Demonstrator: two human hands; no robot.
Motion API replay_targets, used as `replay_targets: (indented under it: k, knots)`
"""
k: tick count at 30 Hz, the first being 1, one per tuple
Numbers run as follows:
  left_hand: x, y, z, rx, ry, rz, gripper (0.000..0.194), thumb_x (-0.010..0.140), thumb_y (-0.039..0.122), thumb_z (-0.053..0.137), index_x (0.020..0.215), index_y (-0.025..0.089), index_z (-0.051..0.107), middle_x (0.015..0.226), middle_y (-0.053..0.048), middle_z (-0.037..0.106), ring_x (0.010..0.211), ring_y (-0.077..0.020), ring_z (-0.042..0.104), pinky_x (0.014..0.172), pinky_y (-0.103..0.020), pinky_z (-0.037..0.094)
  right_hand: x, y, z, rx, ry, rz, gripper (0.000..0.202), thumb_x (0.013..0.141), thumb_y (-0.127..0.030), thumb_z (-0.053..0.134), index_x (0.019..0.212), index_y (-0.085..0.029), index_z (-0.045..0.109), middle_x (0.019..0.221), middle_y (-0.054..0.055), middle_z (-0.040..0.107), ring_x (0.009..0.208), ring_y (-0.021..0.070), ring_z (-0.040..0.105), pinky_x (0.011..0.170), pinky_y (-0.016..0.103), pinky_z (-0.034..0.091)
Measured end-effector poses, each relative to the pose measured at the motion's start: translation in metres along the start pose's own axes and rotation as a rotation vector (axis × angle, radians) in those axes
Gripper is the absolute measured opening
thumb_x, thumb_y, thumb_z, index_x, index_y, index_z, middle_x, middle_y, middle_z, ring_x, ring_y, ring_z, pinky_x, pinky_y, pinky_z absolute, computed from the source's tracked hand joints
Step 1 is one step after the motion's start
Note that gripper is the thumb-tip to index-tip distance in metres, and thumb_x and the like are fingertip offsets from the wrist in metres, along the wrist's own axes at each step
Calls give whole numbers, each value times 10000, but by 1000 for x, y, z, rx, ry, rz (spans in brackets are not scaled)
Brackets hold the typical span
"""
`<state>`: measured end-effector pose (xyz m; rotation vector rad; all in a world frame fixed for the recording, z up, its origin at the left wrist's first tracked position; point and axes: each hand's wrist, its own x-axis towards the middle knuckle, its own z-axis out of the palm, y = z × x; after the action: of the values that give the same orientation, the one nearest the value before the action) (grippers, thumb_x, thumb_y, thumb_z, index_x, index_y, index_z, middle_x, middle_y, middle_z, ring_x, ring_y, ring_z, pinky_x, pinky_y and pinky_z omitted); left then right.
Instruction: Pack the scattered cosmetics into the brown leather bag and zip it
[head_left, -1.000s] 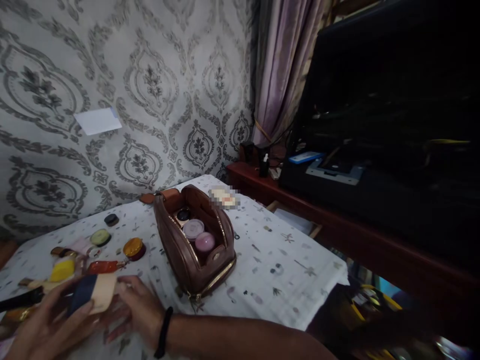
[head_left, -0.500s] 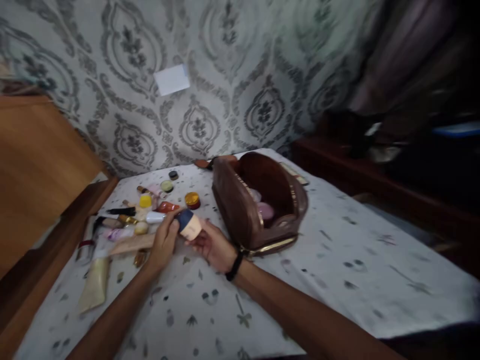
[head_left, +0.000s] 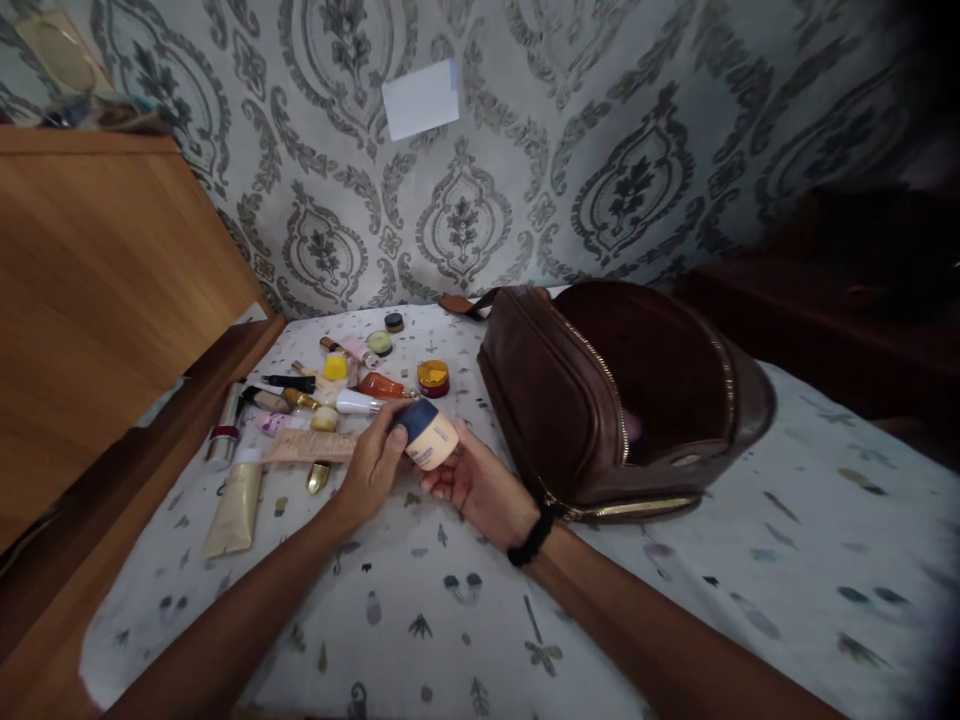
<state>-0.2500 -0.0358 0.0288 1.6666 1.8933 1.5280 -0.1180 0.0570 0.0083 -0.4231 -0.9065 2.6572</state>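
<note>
A cream-coloured jar (head_left: 433, 443) with a dark blue lid is held tilted between both hands. My left hand (head_left: 375, 455) grips it at the lid side, and my right hand (head_left: 484, 490) holds the pale body from the right. Just right of my right hand stands a brown toiletry bag (head_left: 547, 400), its zipped top gaping, with something pinkish partly visible inside. Left of my left hand lie a peach tube (head_left: 307, 446), a cream tube (head_left: 235, 510) and a small gold-coloured item (head_left: 318, 477). Behind the jar sits an amber-lidded pot (head_left: 433, 378).
Several cosmetics, among them a silver tube (head_left: 225, 430), a yellow-capped item (head_left: 335, 367), an orange bottle (head_left: 381, 385) and a green-lidded pot (head_left: 379, 343), lie at the left. A wooden panel (head_left: 112, 300) borders the patterned cloth (head_left: 420, 640); a papered wall rises behind.
The view has swung left and moved closer to the bag, so everything sits further right in the picture. Both hands still hold the jar.
</note>
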Motion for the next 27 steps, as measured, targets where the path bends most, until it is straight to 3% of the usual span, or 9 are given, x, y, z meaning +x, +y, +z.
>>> replay_targets:
  k: [6,10,13,16,21,27]
  knots:
    - [-2,3,2,-18,16,41,538,1006,537,324,1350,188,546,1350,-120,592,1291,-267,506,1099,-416,373,0,2,2,-32,16,30,560,978,-601,391,864,-129,670,689,54,701,517,109,633,537,204,485]
    - [-1,4,2,-20,38,47,537,1006,535,326,1333,186,570,1326,-120,609,1270,-262,521,1091,-409,383,-3,2,5,-71,6,-23,522,873,-647,565,877,-136,676,728,49,712,566,123,657,536,210,484]
    - [-1,3,2,-17,44,44,528,1005,532,336,1311,181,584,1302,-124,616,1233,-256,543,1067,-400,403,-7,2,8,-71,21,-98,487,741,-591,752,968,-169,668,811,22,722,661,138,687,552,207,489]
    - [-2,2,2,-2,39,55,505,1011,512,343,1299,177,587,1285,-126,619,1224,-245,546,1065,-394,400,-9,1,11,-89,42,-130,517,674,-548,822,990,-172,659,821,11,716,698,142,692,580,207,498]
    - [-1,2,1,0,24,58,516,1020,505,316,1306,176,591,1306,-126,612,1210,-244,554,1060,-399,401,-8,1,10,-77,39,-112,508,694,-558,802,998,-179,651,831,11,721,674,142,692,593,215,506]
    - [-2,4,1,-8,21,20,561,1018,527,287,1292,166,617,1298,-123,634,1222,-258,560,1076,-420,403,-6,1,7,-50,60,-55,362,868,-522,651,994,-183,647,814,22,717,634,128,673,584,222,511]
